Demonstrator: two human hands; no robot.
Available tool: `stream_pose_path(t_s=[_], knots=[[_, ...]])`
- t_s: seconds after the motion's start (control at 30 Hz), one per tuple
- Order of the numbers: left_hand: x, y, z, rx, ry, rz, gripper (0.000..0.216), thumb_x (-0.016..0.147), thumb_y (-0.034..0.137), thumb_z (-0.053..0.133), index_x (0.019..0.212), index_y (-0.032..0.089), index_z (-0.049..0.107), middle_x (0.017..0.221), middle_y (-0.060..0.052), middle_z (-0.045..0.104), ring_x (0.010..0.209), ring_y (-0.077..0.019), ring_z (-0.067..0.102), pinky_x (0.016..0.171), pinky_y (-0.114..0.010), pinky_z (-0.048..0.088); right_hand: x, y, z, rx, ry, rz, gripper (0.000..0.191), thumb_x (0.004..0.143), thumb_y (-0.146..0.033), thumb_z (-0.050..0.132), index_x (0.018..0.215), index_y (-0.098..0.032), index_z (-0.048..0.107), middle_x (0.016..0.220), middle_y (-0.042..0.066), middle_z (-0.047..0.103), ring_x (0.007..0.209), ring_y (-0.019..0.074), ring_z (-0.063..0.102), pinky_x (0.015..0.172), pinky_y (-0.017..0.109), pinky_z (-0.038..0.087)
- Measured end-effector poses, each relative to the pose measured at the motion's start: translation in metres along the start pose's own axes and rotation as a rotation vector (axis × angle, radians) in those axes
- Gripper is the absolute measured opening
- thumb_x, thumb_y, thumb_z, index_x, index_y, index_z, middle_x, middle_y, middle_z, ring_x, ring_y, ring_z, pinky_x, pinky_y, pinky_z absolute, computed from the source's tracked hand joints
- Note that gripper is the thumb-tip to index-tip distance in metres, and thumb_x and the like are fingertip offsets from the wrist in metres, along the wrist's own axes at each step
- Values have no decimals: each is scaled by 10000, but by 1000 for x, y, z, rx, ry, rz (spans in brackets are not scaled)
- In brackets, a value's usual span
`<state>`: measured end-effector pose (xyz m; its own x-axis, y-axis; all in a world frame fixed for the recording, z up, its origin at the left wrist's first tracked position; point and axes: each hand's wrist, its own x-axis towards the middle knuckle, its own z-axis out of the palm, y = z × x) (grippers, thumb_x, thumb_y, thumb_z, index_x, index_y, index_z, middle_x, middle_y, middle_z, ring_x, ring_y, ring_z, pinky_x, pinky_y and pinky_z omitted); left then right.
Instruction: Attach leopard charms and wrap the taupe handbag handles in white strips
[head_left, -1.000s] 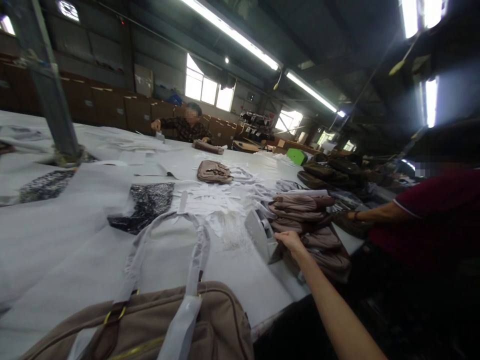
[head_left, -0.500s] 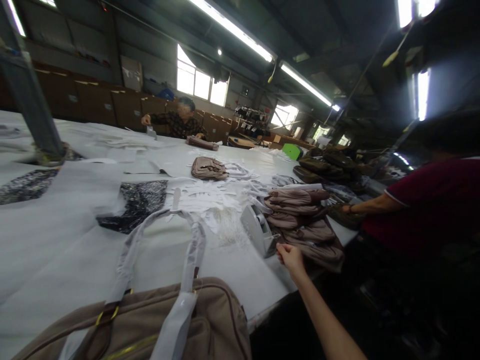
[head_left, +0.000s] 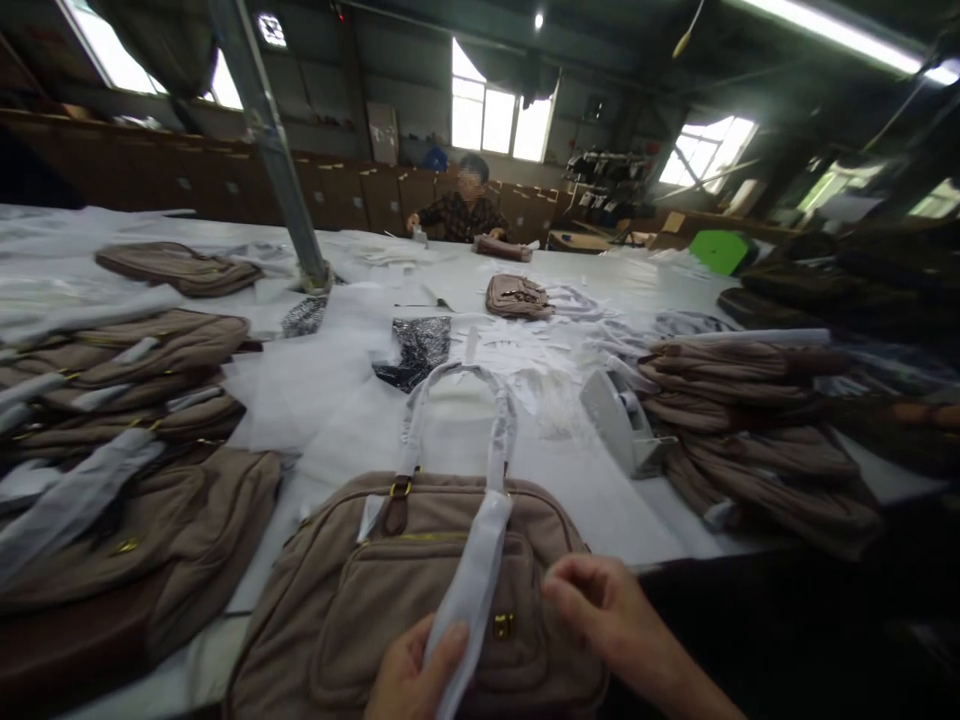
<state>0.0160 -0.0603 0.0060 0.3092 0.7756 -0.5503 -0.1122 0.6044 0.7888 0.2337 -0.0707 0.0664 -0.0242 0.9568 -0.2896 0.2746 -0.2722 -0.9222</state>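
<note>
A brown fabric handbag (head_left: 405,590) lies before me at the table's near edge, with gold fittings and a front pocket. One handle (head_left: 459,372), in pale wrapping, stands in a loop beyond the bag. A white-wrapped strap (head_left: 478,560) runs down the bag's front, and my left hand (head_left: 420,668) grips its lower end between thumb and fingers. Over the bag's right side is my right hand (head_left: 607,612), thumb and fingertips pinched together. Anything in that pinch is too small to make out. To the right stands a grey tape dispenser (head_left: 619,425).
Brown bags (head_left: 127,400) are heaped at left, and another stack (head_left: 757,430) stands at right. White scraps (head_left: 525,345) and black crinkled plastic (head_left: 416,350) lie on the white table (head_left: 555,540). A metal post (head_left: 274,140) rises beyond. Across the table sits a person (head_left: 469,205).
The view has swung left. My right hand has moved from the tape dispenser to over the handbag. My left hand has come into view, holding the white-wrapped strap.
</note>
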Motion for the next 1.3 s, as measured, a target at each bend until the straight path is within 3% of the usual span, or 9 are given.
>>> stream_pose_path(t_s=[0.07,0.13,0.27,0.43,0.7,0.83,1.07,1.2,1.3], knots=[[-2,2,3,9,-15,37,437,627,542,697,727,119,650,499,34,521,458,-92,426,454,-205,336,-6,-14,32,17,-111,-28,319,803,-438,578,773,-129,652,657,1,588,597,101,478,535,190,359],[-2,1,4,-3,-40,87,459,644,525,688,822,103,667,565,-2,589,568,-150,526,550,-237,416,-6,-16,53,-19,-135,-22,310,799,-424,587,761,-127,667,670,10,612,612,107,496,546,192,365],[1,-7,1,5,-63,123,503,659,535,665,905,96,670,701,-57,668,717,-223,596,673,-300,472,3,-3,69,-84,-74,23,306,799,-395,579,723,-116,679,648,21,627,605,117,518,539,196,373],[3,-11,1,91,-29,168,486,678,547,634,887,110,672,743,-61,677,789,-242,601,715,-293,475,10,1,74,-134,14,108,340,769,-416,588,632,-113,659,561,11,586,534,109,490,483,197,344],[-6,-1,3,470,71,285,410,742,551,536,699,154,628,638,-23,606,657,-188,542,592,-220,406,17,9,79,-155,70,193,368,707,-444,629,518,-140,543,496,-19,485,489,90,413,447,201,286],[-3,4,2,333,-15,261,438,747,570,520,805,159,661,680,-24,612,702,-197,541,653,-234,418,17,13,79,-91,71,201,408,702,-504,623,537,-145,524,498,-27,460,484,85,391,443,202,277],[8,-4,-1,41,-156,75,489,743,585,547,835,114,639,585,19,480,544,-108,386,520,-214,323,12,22,74,80,-69,243,406,751,-529,583,640,-139,560,506,-33,493,400,56,376,382,179,268],[7,-7,1,60,-100,75,501,732,589,562,805,97,628,554,23,451,514,-94,336,472,-212,258,9,23,69,207,-97,302,389,691,-503,655,689,-122,579,510,-28,519,374,51,412,361,165,301],[2,-4,6,35,-36,64,504,702,596,590,808,105,627,533,29,449,496,-91,337,459,-209,248,6,19,67,304,7,283,411,620,-476,726,778,-137,556,481,-60,501,356,59,422,346,162,320]])
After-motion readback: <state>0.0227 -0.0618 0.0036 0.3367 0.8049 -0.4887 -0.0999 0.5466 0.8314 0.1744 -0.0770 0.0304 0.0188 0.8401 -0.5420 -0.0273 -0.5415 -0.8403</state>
